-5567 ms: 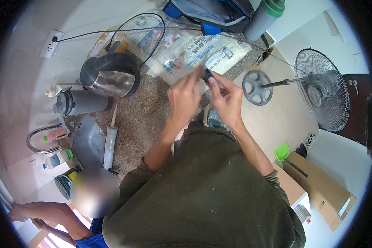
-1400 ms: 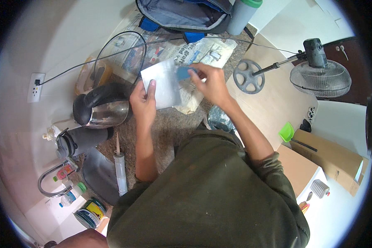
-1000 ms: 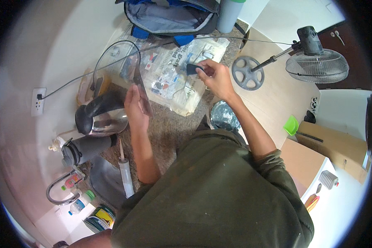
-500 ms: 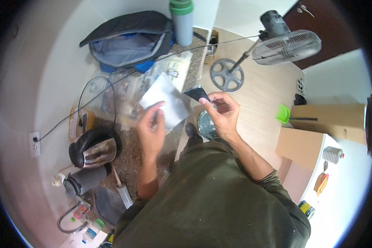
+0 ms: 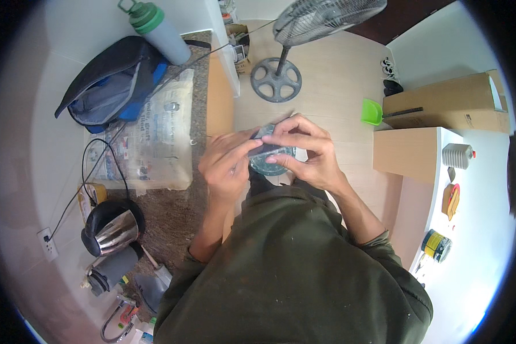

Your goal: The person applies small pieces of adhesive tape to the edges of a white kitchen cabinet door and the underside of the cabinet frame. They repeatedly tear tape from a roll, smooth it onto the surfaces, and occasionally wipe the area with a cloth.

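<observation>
In front of my body, my left hand (image 5: 226, 166) and my right hand (image 5: 309, 150) meet with their fingertips close together. Pinched between them is a small dark flat piece (image 5: 262, 149), mostly covered by the fingers, so its kind is unclear. The left fingers bend over its left side, while the right thumb and forefinger grip it from the right. Directly below the hands, down near the floor, a round greenish container (image 5: 274, 167) with pale smears shows in part.
Newspaper (image 5: 166, 137) covers part of the stone counter (image 5: 172, 215) on the left. An open backpack (image 5: 106, 86), a green-lidded bottle (image 5: 163, 34) and a kettle (image 5: 117, 226) stand there. A fan (image 5: 276, 80) is on the floor ahead; a cardboard box (image 5: 441, 103) is at right.
My left hand has moved right, from over the counter to meet the right hand. The pale sheet it held no longer shows. The view has shifted, bringing the container nearly below both hands.
</observation>
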{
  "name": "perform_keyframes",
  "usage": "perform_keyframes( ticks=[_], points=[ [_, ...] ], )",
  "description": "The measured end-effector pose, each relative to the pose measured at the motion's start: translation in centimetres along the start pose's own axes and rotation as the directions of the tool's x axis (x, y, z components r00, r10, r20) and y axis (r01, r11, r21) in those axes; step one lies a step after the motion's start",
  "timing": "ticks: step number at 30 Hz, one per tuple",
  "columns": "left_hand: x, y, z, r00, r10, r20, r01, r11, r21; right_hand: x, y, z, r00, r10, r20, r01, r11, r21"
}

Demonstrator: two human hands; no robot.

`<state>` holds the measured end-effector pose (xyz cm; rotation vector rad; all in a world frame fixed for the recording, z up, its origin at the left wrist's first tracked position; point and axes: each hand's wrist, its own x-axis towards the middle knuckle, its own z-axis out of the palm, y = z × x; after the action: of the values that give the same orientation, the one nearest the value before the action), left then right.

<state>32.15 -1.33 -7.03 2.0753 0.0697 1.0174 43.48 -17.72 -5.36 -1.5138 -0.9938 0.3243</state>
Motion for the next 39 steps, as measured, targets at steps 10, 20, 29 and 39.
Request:
perform_keyframes(
  ticks=[10,20,29,39],
  points=[
    [-0.4,10.2,11.5,0.952,0.249,0.179,-0.285,0.933,0.22,-7.9,-0.3,-13.7,0.918,-0.375,-0.126,0.361,0.924,-0.123],
    [-4.0,12.9,19.7,0.862,0.335,0.381,-0.426,0.886,0.184,-16.3,2.0,-22.1,0.914,-0.38,-0.143,0.353,0.918,-0.181],
    [-3.1,13.0,19.3,0.886,0.327,0.328,-0.396,0.902,0.172,-16.1,0.7,-21.1,0.911,-0.353,-0.212,0.316,0.93,-0.19],
    [-4.1,5.1,13.1,0.939,0.277,0.204,-0.327,0.905,0.272,-10.8,0.6,-14.2,0.977,-0.213,-0.027,0.204,0.961,-0.184]
  ],
)
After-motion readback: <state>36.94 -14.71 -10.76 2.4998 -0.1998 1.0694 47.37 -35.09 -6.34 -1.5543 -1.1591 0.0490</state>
